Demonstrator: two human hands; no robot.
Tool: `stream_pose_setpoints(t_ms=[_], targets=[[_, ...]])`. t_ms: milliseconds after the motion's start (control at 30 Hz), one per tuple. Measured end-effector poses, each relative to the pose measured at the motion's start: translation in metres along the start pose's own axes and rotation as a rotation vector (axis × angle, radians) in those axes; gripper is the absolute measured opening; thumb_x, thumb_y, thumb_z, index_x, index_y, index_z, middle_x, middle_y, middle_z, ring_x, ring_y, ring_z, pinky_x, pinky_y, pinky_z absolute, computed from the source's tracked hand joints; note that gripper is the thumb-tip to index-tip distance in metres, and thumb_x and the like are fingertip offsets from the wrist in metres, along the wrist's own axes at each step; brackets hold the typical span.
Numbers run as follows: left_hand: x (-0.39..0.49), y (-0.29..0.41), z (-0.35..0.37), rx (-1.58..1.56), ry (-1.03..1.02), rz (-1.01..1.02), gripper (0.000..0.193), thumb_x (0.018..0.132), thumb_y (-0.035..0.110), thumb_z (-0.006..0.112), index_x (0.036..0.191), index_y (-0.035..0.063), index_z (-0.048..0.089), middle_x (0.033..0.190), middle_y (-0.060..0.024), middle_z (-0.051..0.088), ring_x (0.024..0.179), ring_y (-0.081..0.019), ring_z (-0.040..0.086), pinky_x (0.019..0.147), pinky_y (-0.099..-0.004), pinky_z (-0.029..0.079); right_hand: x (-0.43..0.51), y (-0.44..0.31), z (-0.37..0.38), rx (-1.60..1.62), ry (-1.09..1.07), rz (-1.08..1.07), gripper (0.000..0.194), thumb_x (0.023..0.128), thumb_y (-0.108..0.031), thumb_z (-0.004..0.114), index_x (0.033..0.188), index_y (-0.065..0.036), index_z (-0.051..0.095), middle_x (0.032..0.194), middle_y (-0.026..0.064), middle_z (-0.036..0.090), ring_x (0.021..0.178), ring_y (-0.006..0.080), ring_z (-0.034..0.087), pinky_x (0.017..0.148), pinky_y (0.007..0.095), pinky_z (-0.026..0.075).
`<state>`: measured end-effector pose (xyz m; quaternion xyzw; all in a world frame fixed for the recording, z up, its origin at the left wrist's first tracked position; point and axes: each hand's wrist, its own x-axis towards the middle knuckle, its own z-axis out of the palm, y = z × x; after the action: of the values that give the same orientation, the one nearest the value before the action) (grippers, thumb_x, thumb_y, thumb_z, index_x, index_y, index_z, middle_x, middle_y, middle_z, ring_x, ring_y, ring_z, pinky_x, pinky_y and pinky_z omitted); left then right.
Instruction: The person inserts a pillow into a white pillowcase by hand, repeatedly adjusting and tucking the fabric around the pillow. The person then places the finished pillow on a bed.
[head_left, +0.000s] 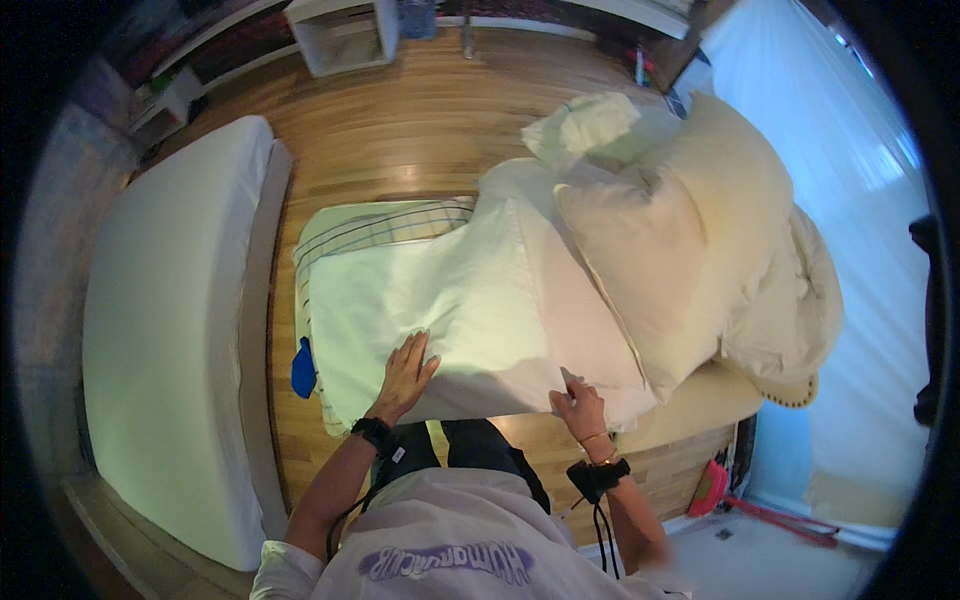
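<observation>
A white fabric cover (420, 292), which looks like a pillowcase, lies spread out in front of me with soft wrinkles across it. My left hand (406, 375) rests palm down on its near part, fingers extended and holding nothing. At the cover's near edge, further right, the fingers of my right hand (579, 405) are curled and pinch the fabric. A paler section of white cloth (585, 322) continues to the right of a seam-like edge. Under the cover, a plaid cloth (382, 229) shows along the far and left sides.
Cream pillows (637, 262) are heaped at the right on a padded seat with studded trim (791, 391). A white mattress (165, 322) stands left. A blue object (303, 369) sits at the plaid cloth's edge. White sheeting (847, 262) hangs right; a red dustpan-like item (707, 487) is below.
</observation>
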<state>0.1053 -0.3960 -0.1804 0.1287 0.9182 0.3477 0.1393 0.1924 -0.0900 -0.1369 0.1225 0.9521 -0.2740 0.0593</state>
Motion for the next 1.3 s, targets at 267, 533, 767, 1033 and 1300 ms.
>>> stream_pose_setpoints(t_ms=[267, 533, 767, 1033, 1300], targets=[[-0.086, -0.120, 0.003, -0.120, 0.487, -0.296, 0.051, 0.078, 0.020, 0.057, 0.121, 0.0015, 0.037, 0.118, -0.0217, 0.041, 0.108, -0.0383, 0.040, 0.088, -0.0409, 0.038, 0.005, 0.010, 0.012, 0.319, 0.000, 0.058, 0.037, 0.073, -0.029, 0.066, 0.089, 0.000, 0.049, 0.071, 0.0132, 0.053, 0.066, 0.0274, 0.052, 0.062, 0.0382, 0.043], [-0.144, -0.142, 0.020, -0.792, 0.534, -0.867, 0.053, 0.080, 0.032, 0.059, 0.117, 0.0018, 0.036, 0.113, -0.0130, 0.043, 0.104, -0.0236, 0.042, 0.087, -0.0370, 0.035, 0.008, 0.007, 0.023, 0.151, 0.078, -0.149, 0.034, 0.073, -0.017, 0.065, 0.092, 0.005, 0.048, 0.085, 0.0125, 0.043, 0.080, 0.0228, 0.042, 0.069, 0.0338, 0.038], [-0.155, -0.126, 0.009, -1.115, 0.406, -0.992, 0.024, 0.078, 0.034, 0.061, 0.085, 0.0150, 0.048, 0.091, 0.0013, 0.051, 0.093, -0.0134, 0.047, 0.080, -0.0283, 0.036, 0.015, 0.013, 0.019, 0.261, -0.005, -0.032, 0.026, 0.073, -0.017, 0.065, 0.084, 0.003, 0.052, 0.080, 0.0082, 0.041, 0.071, 0.0189, 0.041, 0.064, 0.0299, 0.038], [-0.168, -0.114, 0.006, -1.217, 0.348, -0.929, 0.020, 0.079, 0.030, 0.061, 0.086, 0.0159, 0.048, 0.091, 0.0021, 0.051, 0.090, -0.0126, 0.048, 0.081, -0.0301, 0.035, 0.012, 0.022, 0.026, 0.294, 0.009, -0.024, 0.029, 0.073, -0.017, 0.066, 0.069, 0.003, 0.045, 0.077, 0.0084, 0.041, 0.069, 0.0177, 0.040, 0.061, 0.0299, 0.037], [-0.162, -0.122, 0.026, -1.282, 0.290, -0.919, 0.015, 0.080, 0.022, 0.059, 0.083, 0.0140, 0.046, 0.081, 0.0005, 0.053, 0.073, -0.0083, 0.047, 0.068, -0.0228, 0.037, 0.013, 0.047, 0.043, 0.289, -0.065, 0.040, 0.027, 0.076, -0.024, 0.064, 0.075, -0.001, 0.051, 0.070, 0.0040, 0.045, 0.061, 0.0136, 0.042, 0.056, 0.0268, 0.037]])
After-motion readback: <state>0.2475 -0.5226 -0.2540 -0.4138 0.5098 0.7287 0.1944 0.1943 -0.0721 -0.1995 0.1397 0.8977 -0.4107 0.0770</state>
